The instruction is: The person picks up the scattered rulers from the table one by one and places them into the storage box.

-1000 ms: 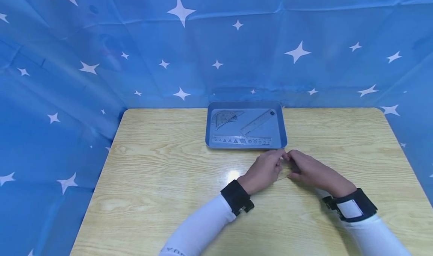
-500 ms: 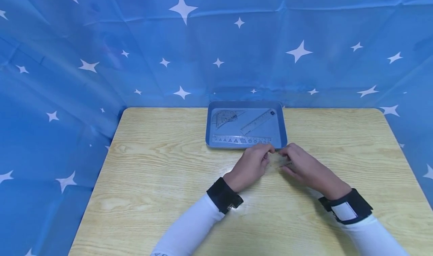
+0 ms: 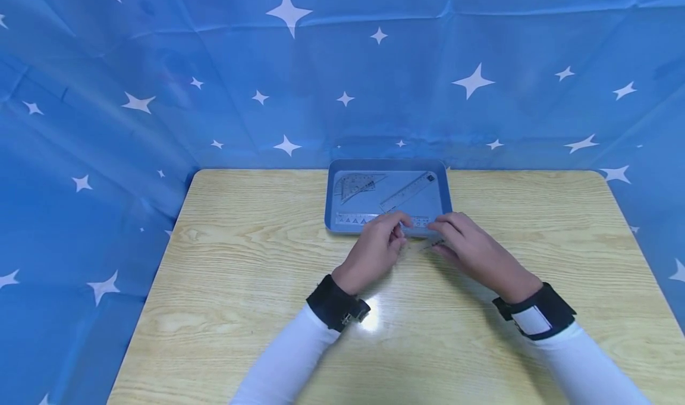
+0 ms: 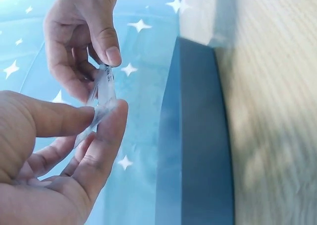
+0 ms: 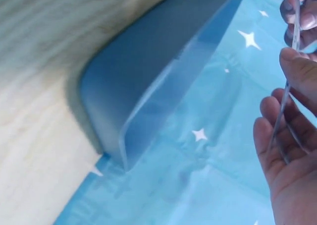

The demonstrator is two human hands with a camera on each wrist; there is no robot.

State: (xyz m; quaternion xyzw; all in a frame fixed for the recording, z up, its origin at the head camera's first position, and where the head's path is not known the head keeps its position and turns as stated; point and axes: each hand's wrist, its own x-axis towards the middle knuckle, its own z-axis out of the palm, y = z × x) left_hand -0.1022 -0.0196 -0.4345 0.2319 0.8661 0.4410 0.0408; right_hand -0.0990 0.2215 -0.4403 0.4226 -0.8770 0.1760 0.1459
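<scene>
Both hands are close together over the front edge of a blue tray (image 3: 333,206). My left hand (image 3: 370,251) pinches one end of a clear plastic measuring piece (image 4: 106,88) with dark printed marks. My right hand (image 3: 475,255) pinches its other end between thumb and fingers. Seen nearly edge-on in both wrist views, the piece does not show its full outline. In the tray lie a clear ruler with shape cut-outs (image 3: 353,219), partly hidden by the hands, a shorter clear ruler (image 3: 408,193) set diagonally, and overlapping clear pieces (image 3: 355,186), one triangular.
The tray stands at the back of a light wood table (image 3: 241,274), near a blue star-patterned cloth (image 3: 342,60). Its raised wall (image 4: 205,136) is beside the hands in both wrist views.
Both hands have moved left and away from the body, bringing the clear measuring piece to the tray's front edge. The gap between the hands has widened.
</scene>
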